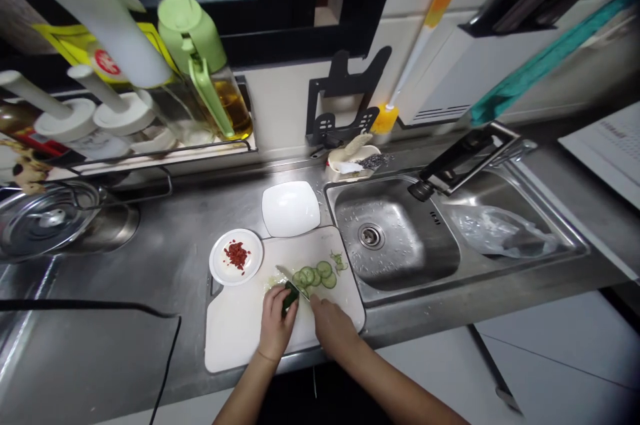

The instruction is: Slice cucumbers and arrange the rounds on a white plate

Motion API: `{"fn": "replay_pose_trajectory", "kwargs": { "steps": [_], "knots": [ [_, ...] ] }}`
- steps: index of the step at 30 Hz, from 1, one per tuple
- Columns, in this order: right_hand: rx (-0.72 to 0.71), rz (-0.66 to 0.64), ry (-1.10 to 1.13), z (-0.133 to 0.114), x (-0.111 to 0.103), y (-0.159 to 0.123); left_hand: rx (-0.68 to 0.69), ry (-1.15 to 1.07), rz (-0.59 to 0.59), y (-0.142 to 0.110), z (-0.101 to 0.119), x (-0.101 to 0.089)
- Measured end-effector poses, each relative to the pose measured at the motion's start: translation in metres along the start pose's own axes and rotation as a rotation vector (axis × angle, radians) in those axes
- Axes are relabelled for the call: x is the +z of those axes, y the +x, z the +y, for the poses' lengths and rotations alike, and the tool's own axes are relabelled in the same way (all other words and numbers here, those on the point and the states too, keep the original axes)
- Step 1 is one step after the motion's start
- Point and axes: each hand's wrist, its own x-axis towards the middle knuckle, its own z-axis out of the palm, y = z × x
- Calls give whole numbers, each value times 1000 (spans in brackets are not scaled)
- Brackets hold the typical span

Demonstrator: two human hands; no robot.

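Note:
My left hand (pixel 278 319) is closed around a dark green cucumber (pixel 289 298), holding it down on the white cutting board (pixel 235 335). In my right hand (pixel 334 326) is a knife (pixel 291 278), its blade lying against the cut end of the cucumber. Several pale green cucumber slices (pixel 324 269) overlap in a row beyond the blade. Small green scraps (pixel 339 261) lie near the board's right edge. My fingers hide most of the knife's handle.
A white plate (pixel 217 261) with red dried berries (pixel 237 255) rests over the board's left corner. Behind the board is a white square dish (pixel 291 208). The steel sink (pixel 400 265) lies to the right. An oil bottle (pixel 220 88) stands on the shelf.

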Motion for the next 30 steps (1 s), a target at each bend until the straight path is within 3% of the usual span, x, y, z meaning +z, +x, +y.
{"fn": "replay_pose_trajectory", "kwargs": {
  "steps": [4,8,12,17,26,30],
  "knots": [
    [-11,21,35,9,1,-4,-117,72,102,-7,-9,-26],
    [-50,69,49,20,-2,-15,-313,245,283,-17,-39,-66],
    [-41,125,-1,33,-8,-27,-430,309,286,-26,-63,-89],
    [-37,204,-50,48,-11,-37,-502,296,250,-31,-65,-89],
    [-78,291,-101,61,3,-37,-560,314,168,-25,-62,-89],
    [-59,296,-125,64,6,-33,-429,391,244,-18,-52,-92]
  ]
}}
